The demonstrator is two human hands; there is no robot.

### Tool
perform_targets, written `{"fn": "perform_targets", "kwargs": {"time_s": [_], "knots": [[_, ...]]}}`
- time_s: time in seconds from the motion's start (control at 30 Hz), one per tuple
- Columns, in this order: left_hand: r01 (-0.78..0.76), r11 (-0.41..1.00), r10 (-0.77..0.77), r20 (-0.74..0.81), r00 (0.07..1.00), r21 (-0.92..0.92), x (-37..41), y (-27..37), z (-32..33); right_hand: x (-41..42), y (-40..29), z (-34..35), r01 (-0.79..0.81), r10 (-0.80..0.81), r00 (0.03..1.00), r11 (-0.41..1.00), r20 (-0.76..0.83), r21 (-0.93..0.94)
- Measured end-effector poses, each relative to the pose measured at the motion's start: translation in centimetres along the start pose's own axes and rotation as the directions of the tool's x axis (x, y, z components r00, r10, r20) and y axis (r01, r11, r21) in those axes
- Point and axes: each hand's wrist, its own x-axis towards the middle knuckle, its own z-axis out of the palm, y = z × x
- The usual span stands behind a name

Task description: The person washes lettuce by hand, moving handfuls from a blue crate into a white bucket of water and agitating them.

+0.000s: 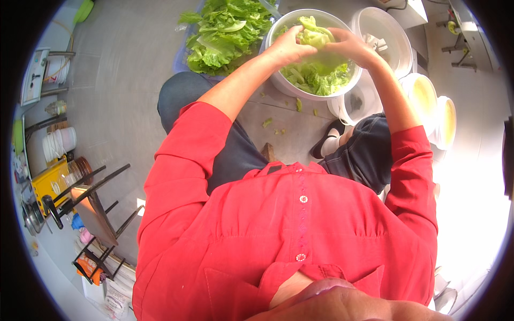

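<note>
Between my two hands is a bunch of pale green lettuce leaves (314, 33), raised over a round white plastic bucket (283, 87). My left hand (290, 47) grips the bunch from the left, thumb and fingers spread around it. From the right, my right hand (350, 46) holds the same bunch, partly covering it. Below them in the bucket lie more torn lettuce leaves (317, 80), which look wet or under water. A blue plastic crate (179, 56) heaped with leafy lettuce (231, 38) stands left of the bucket, close to my left knee.
Right of the bucket stand a large translucent tub (395, 52), a smaller white bucket (367, 98) and two white pails with yellowish tops (419, 94). Lettuce scraps (299, 105) lie on the grey tiled floor. At far left are a metal-legged stool (94, 210) and stacked white buckets (59, 142).
</note>
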Motion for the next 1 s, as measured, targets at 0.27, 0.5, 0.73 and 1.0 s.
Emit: {"fn": "perform_targets", "kwargs": {"time_s": [0.27,0.5,0.73,1.0], "knots": [[0.086,0.981,-0.105,-0.098,0.99,-0.176,2.0,-0.2,0.8,-1.0,5.4,-1.4,-0.098,0.096,0.97,0.995,-0.224,0.004],[0.121,0.902,-0.128,0.011,0.992,-0.415,2.0,0.1,1.0,-2.2,2.3,0.7,0.046,-0.024,0.991,0.987,-0.133,0.157],[0.122,0.957,-0.14,-0.053,0.989,-0.264,2.6,0.5,0.9,0.6,4.2,-0.8,0.038,0.038,0.965,0.959,-0.26,0.281],[0.146,0.986,-0.162,-0.281,0.946,-0.077,3.6,-1.1,-0.2,3.0,10.0,0.0,-0.14,-0.067,0.943,0.811,-0.327,-0.569]]}}
